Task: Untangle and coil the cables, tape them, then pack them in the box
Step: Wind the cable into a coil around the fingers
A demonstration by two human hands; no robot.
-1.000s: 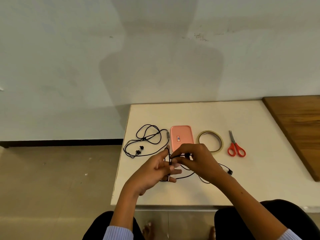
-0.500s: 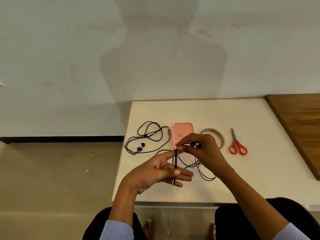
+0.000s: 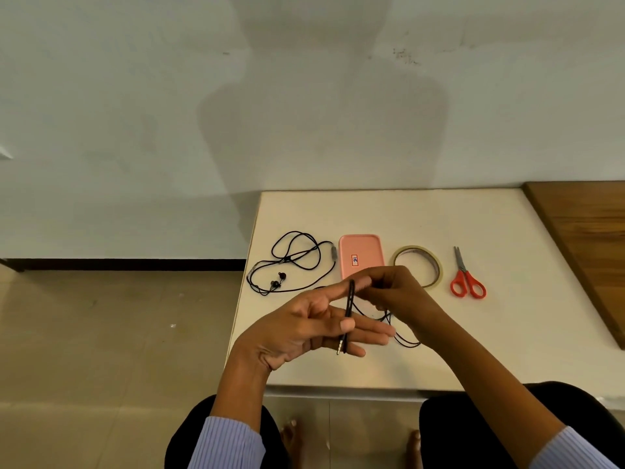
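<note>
Head view: cable (image 3: 348,309) loops near-to-far across the straight fingers of the left hand (image 3: 304,330), thumb pinning it. Right hand (image 3: 395,292) pinches the slack just rightward, the rest trailing onto the desk (image 3: 507,333).

black cable (image 3: 348,308) looped, lifted | earphones (image 3: 293,263) loose on table (image 3: 473,350) | pink box (image 3: 361,253) between earphones, tape (image 3: 436,265)

Head-worn camera looks forward and down over the table (image 3: 439,350).

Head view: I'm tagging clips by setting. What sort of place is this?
Likely a plain indoor room, perhaps a home or simple workroom: a small white table stands by a bare painted wall, over a beige tiled floor.
</note>
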